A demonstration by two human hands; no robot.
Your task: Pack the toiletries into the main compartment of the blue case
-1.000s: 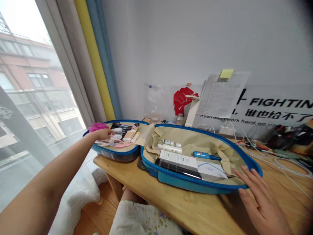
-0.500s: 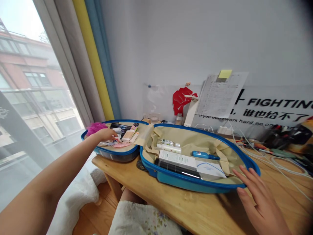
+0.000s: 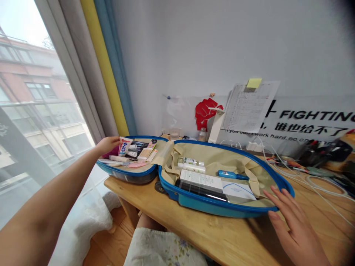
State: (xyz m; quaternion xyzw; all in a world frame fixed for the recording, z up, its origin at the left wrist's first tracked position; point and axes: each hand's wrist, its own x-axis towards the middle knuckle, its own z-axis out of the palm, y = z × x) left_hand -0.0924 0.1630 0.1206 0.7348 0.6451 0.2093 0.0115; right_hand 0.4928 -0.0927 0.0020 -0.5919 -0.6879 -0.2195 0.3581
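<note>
My left hand (image 3: 109,144) grips a small white toothpaste tube (image 3: 124,146) with red and blue print, lifted above the left half of an open blue suitcase (image 3: 219,211). Below it lie white tubes (image 3: 132,153), a pink item (image 3: 138,164) and a packet of cotton swabs (image 3: 145,153). The purple bath puff (image 3: 112,152) is mostly hidden behind that hand. At the suitcase's right end, my right hand (image 3: 295,223) is open, its fingers spread near the blue rim. The right half holds a white box (image 3: 201,180), a blue bottle (image 3: 231,175) and white bottles (image 3: 191,167).
The suitcase lies on a wooden desk (image 3: 219,231) against the wall. White cables (image 3: 330,186) and assorted stationery crowd the right side. A white lamp (image 3: 216,127) and a glass jar (image 3: 202,134) stand behind. Window and curtains (image 3: 97,66) are at left.
My left hand has risen from among the items in the left half, moving left and up with the toothpaste tube. My right hand has stayed nearly still.
</note>
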